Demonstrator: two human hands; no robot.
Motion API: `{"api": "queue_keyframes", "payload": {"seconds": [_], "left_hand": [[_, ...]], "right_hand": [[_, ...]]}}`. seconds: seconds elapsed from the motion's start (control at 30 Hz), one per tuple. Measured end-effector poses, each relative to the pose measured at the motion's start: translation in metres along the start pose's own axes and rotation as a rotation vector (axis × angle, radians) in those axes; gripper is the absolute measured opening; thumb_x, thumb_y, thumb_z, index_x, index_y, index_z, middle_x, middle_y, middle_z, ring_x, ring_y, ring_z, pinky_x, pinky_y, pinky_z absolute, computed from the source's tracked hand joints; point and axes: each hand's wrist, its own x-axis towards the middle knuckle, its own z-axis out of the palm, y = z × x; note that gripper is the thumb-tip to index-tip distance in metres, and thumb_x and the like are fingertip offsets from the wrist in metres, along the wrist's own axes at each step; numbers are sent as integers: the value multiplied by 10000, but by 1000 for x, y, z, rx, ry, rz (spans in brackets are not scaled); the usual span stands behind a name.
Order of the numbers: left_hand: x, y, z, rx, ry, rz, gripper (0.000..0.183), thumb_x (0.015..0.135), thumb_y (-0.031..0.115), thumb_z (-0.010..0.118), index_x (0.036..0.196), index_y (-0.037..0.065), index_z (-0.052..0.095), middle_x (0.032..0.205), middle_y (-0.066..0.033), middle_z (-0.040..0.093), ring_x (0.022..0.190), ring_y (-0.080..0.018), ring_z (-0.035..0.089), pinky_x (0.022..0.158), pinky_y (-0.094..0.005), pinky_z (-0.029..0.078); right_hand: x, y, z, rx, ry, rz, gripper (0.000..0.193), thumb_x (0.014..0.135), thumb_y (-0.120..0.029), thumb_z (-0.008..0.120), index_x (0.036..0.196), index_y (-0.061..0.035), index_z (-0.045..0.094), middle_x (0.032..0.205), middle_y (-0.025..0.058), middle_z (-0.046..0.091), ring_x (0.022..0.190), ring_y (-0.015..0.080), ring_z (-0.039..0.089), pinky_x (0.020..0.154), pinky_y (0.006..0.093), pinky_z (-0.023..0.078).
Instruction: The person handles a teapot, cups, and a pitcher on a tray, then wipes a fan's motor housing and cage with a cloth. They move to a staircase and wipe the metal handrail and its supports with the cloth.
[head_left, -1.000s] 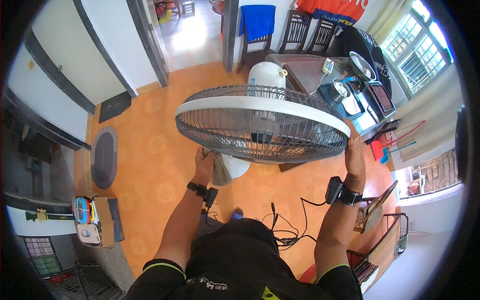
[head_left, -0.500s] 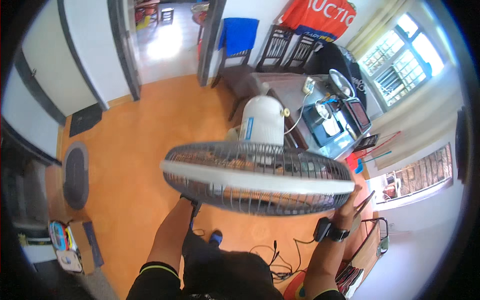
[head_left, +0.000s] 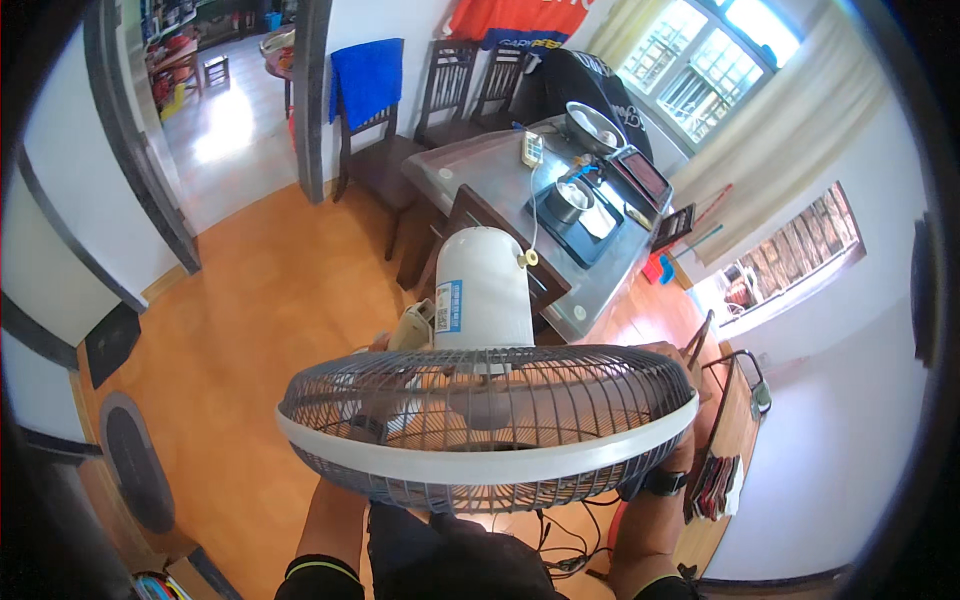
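An electric fan (head_left: 485, 300) is held up in front of me, its white motor housing pointing away and its round grey wire cage with a white rim band toward me. My right hand (head_left: 685, 390) grips the cage's right edge. Through the wires my left hand (head_left: 385, 385) shows in part, behind the cage on the left, beside a beige part (head_left: 412, 327) below the housing. It seems to support the fan there; the cage hides most of its fingers. A small yellowish knob (head_left: 528, 258) sticks out of the housing.
Beyond the fan stands a glass-topped table (head_left: 470, 160) with a pot (head_left: 571, 200), a metal bowl (head_left: 597, 128) and a power strip (head_left: 532, 150). A chair (head_left: 380, 160) carries a blue towel (head_left: 367, 82). Black cables (head_left: 565, 550) lie by my feet; a wooden bench (head_left: 715, 510) is at right.
The fan has moved down and slightly left in view, and its cage has tilted, showing more of its inside. My view has swung right, bringing the table closer to the middle.
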Motion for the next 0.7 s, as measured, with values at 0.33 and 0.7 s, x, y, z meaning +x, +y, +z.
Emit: {"api": "queue_keyframes", "payload": {"seconds": [0.33,0.7], "left_hand": [[45,50,5,8,59,13,375,899,6,593,1267,7,523,1120,-69,594,981,-160,597,862,-332,525],[59,73,33,20,174,52,377,897,22,609,1263,7,520,1113,-68,588,974,-160,594,860,-334,527]], "right_hand": [[-28,-26,33,-111,-37,24,1089,724,-954,465,1148,39,599,1111,118,644,1036,199,626,930,334,488],[-52,-44,46,-302,-15,-57,1178,662,-995,473,1184,57,560,1097,108,653,993,169,628,871,302,504]]}}
